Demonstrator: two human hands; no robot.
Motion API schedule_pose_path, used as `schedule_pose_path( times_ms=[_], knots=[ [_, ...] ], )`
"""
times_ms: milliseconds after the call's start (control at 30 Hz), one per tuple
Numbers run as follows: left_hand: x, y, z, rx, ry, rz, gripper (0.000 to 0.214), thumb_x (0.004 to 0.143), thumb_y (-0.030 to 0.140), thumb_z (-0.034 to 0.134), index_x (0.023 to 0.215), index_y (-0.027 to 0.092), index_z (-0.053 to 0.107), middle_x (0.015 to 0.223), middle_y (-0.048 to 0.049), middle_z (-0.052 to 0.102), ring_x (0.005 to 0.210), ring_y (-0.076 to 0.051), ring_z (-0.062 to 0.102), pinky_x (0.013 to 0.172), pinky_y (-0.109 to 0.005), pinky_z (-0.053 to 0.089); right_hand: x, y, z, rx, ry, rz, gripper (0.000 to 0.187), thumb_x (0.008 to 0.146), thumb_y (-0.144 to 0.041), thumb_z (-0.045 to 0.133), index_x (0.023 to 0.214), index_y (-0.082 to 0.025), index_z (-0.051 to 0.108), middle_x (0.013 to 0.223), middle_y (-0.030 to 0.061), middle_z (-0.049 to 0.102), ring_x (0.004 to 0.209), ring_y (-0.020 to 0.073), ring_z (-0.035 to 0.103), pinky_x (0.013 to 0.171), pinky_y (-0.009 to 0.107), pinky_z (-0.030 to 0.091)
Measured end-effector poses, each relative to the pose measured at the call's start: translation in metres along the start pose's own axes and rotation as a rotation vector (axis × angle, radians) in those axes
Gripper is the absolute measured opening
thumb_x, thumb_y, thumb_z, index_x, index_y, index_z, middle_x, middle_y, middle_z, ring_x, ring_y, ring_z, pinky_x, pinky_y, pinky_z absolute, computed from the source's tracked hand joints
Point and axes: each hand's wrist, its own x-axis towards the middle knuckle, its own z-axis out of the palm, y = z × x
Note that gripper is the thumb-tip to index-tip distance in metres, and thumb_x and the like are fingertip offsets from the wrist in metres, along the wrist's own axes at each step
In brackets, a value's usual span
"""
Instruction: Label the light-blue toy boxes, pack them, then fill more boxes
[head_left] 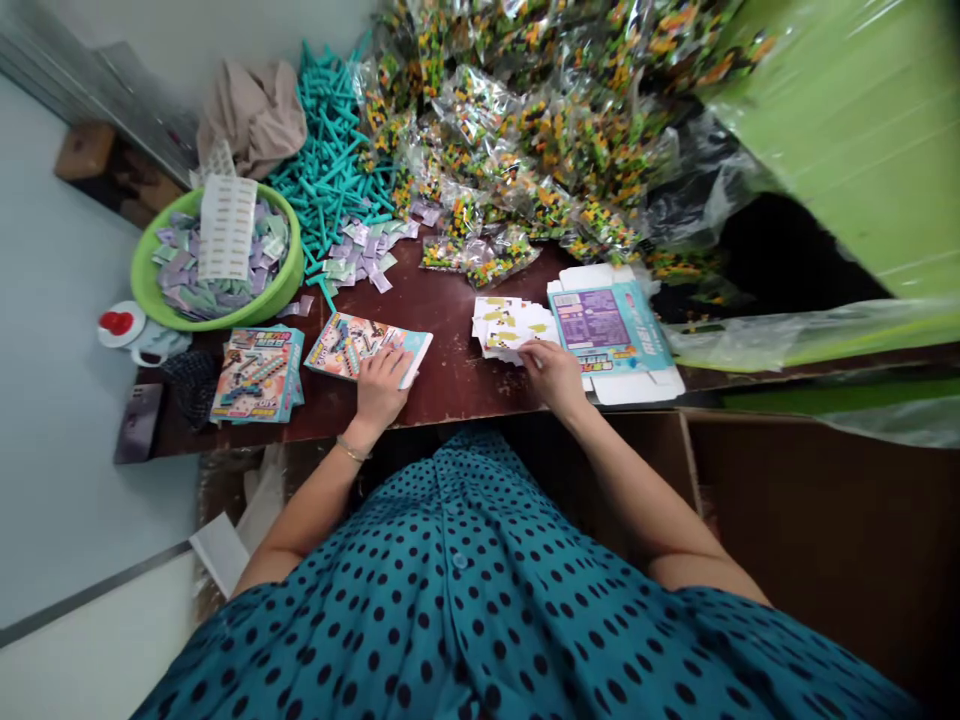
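Observation:
My left hand (381, 385) lies flat, fingers spread, on a flat printed toy box (352, 342) at the near edge of the brown table (450, 350). My right hand (553, 372) rests with curled fingers on the near edge of a fanned pile of small white cards with yellow marks (506, 322). Just right of that hand lies a stack of unfolded carton blanks, purple and light blue (611, 330). Whether the right fingers pinch a card I cannot make out.
A stack of folded printed boxes (259, 372) lies at the left. A green basin (281, 285) holds small sachets and a white sheet. Teal plastic sticks (330, 170), loose sachets (367, 255) and many clear bags of small bright parts (525, 130) fill the back. A brown carton (825, 520) stands at right.

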Motion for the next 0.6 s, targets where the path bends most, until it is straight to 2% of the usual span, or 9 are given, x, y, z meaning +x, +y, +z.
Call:
schedule_pose_path(
  times_ms=[100,167,200,267,333,400,467,533,600],
  knots=[
    [0.003,0.007,-0.050,-0.227,0.241,-0.076,0.029,0.098,0.042,0.064,0.114,0.023,0.080,0.115,-0.0096,0.080,0.114,-0.029,0.073,0.108,-0.047,0.051,0.015,-0.020,-0.017,0.195,0.235,0.015,0.022,0.099,-0.042,0.062,0.095,-0.025,0.076,0.101,0.0089,0.078,0.097,0.0291,0.074,0.091,0.048,0.060],
    [0.005,0.015,-0.082,-0.329,0.364,-0.196,0.033,0.098,0.047,0.064,0.106,0.020,0.081,0.101,-0.0072,0.081,0.098,-0.025,0.075,0.096,-0.039,0.057,0.028,-0.054,-0.021,0.361,0.288,-0.063,0.020,0.101,-0.043,0.061,0.103,-0.028,0.076,0.104,0.0065,0.078,0.101,0.0275,0.074,0.096,0.048,0.058],
    [0.005,0.019,-0.095,-0.359,0.393,-0.244,0.035,0.097,0.050,0.065,0.101,0.019,0.081,0.095,-0.0063,0.080,0.091,-0.023,0.075,0.090,-0.036,0.058,0.034,-0.076,-0.018,0.429,0.237,-0.149,0.021,0.102,-0.042,0.060,0.106,-0.030,0.076,0.107,0.0059,0.078,0.104,0.0269,0.073,0.099,0.048,0.057],
    [0.005,0.026,-0.110,-0.393,0.364,-0.275,0.038,0.095,0.053,0.067,0.096,0.018,0.082,0.090,-0.0057,0.080,0.085,-0.021,0.074,0.083,-0.032,0.059,0.045,-0.124,-0.004,0.496,0.012,-0.390,0.026,0.106,-0.040,0.053,0.112,-0.031,0.076,0.113,0.0061,0.077,0.110,0.0263,0.071,0.102,0.048,0.055],
    [0.000,0.028,-0.114,-0.408,0.292,-0.251,0.038,0.096,0.053,0.066,0.098,0.019,0.082,0.094,-0.0063,0.080,0.088,-0.022,0.074,0.085,-0.033,0.059,0.054,-0.165,0.019,0.496,-0.192,-0.645,0.032,0.108,-0.039,0.047,0.115,-0.029,0.076,0.117,0.0080,0.077,0.112,0.0264,0.069,0.105,0.049,0.053],
    [-0.010,0.023,-0.111,-0.400,0.315,-0.270,0.038,0.097,0.053,0.065,0.100,0.019,0.082,0.095,-0.0069,0.080,0.091,-0.022,0.074,0.089,-0.035,0.059,0.067,-0.188,0.047,0.518,-0.271,-0.825,0.034,0.108,-0.043,0.047,0.118,-0.027,0.075,0.119,0.0089,0.076,0.114,0.0260,0.068,0.109,0.049,0.051],
    [-0.023,0.014,-0.107,-0.387,0.465,-0.378,0.040,0.095,0.055,0.068,0.097,0.017,0.081,0.092,-0.0075,0.079,0.089,-0.023,0.073,0.092,-0.037,0.058,0.090,-0.191,0.076,0.581,-0.206,-0.787,0.038,0.109,-0.047,0.045,0.120,-0.025,0.074,0.120,0.0088,0.075,0.116,0.0245,0.068,0.110,0.045,0.050],
    [-0.036,0.005,-0.106,-0.391,0.618,-0.489,0.043,0.092,0.057,0.070,0.096,0.016,0.080,0.094,-0.0089,0.079,0.091,-0.024,0.073,0.095,-0.039,0.057,0.125,-0.181,0.107,0.569,-0.107,-0.546,0.043,0.111,-0.043,0.037,0.126,-0.022,0.072,0.124,0.0109,0.074,0.118,0.0238,0.067,0.109,0.042,0.050],
    [-0.046,0.001,-0.111,-0.374,0.679,-0.515,0.044,0.091,0.058,0.070,0.099,0.015,0.079,0.099,-0.0104,0.079,0.099,-0.026,0.073,0.101,-0.041,0.056,0.162,-0.167,0.138,0.406,-0.128,-0.323,0.045,0.110,-0.036,0.037,0.135,-0.013,0.066,0.136,0.0174,0.069,0.130,0.0279,0.061,0.114,0.046,0.046]
  ],
)
